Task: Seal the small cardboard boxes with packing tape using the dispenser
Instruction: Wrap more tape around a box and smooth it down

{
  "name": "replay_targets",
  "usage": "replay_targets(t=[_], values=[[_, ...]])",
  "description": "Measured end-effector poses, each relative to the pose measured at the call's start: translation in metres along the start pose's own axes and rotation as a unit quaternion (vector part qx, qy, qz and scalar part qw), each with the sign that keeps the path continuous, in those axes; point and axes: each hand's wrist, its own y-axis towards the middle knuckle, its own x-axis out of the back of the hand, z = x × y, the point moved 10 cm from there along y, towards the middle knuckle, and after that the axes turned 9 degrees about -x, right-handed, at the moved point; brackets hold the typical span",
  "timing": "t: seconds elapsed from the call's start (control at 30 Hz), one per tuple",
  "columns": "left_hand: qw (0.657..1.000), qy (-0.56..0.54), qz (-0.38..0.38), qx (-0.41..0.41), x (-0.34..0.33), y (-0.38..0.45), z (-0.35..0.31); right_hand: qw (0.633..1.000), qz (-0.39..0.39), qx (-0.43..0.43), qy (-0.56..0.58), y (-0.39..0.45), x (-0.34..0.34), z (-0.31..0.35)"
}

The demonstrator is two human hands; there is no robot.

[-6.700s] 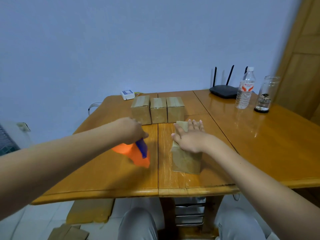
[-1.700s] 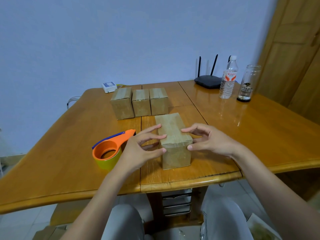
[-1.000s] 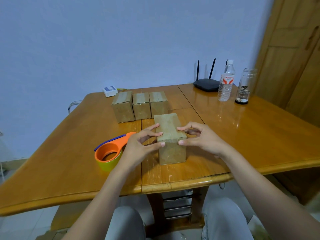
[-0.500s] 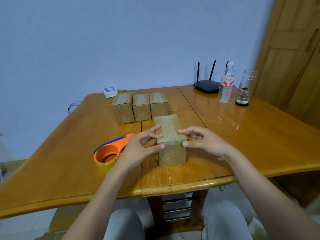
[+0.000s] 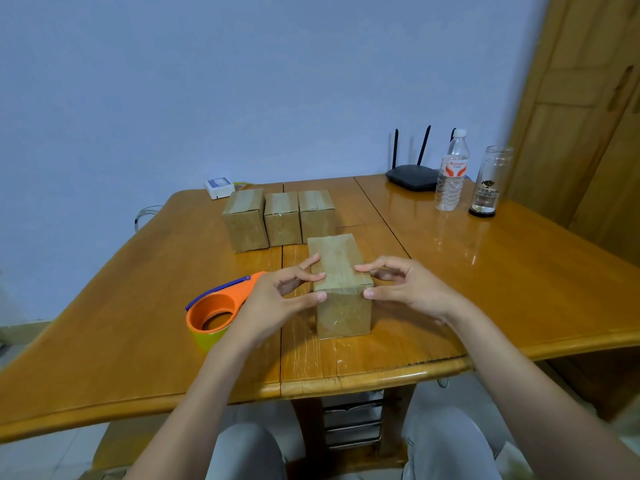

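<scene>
A small cardboard box [image 5: 343,315] stands near the front edge of the wooden table [image 5: 131,327], with clear tape along its top. My left hand [image 5: 273,303] touches the box's top left edge with its fingertips, thumb at the front left corner. My right hand [image 5: 405,289] mirrors it on the right side, fingertips on the top right edge and thumb at the front right corner. An orange tape dispenser [image 5: 216,313] with a yellowish roll lies on the table just left of my left hand, untouched. Three taped boxes [image 5: 280,220] stand in a row behind.
A black router [image 5: 412,176], a water bottle [image 5: 452,174] and a glass jar [image 5: 488,183] stand at the back right. A small white device [image 5: 219,187] sits at the back edge by the wall. A wooden door is on the right.
Since 6.7 s ago my left hand put the dispenser down on the table and came to the box. Over the last second both hands have stayed at the box's front top edges.
</scene>
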Motion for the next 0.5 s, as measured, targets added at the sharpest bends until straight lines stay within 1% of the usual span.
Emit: replay_targets(t=[0.17, 0.27, 0.33, 0.43, 0.47, 0.5], values=[[1.000, -0.004, -0.018, -0.007, 0.002, 0.000, 0.003, 1.000, -0.013, 0.005, 0.004, 0.001, 0.001, 0.000], [1.000, 0.002, -0.014, -0.009, 0.000, 0.000, 0.003, 1.000, -0.022, 0.013, -0.001, 0.001, 0.002, 0.001], [1.000, 0.013, 0.001, -0.010, 0.000, 0.000, 0.000, 1.000, -0.004, 0.005, -0.005, 0.002, 0.000, 0.000], [0.999, 0.008, 0.033, -0.007, 0.000, -0.001, -0.004, 0.997, 0.071, -0.028, 0.011, -0.003, -0.011, -0.004], [0.999, -0.003, 0.033, 0.000, -0.001, -0.001, -0.005, 0.996, 0.079, -0.031, 0.005, -0.004, -0.012, -0.004], [1.000, -0.009, 0.023, 0.009, -0.001, 0.000, -0.007, 0.997, 0.072, -0.029, -0.012, -0.004, -0.012, -0.001]])
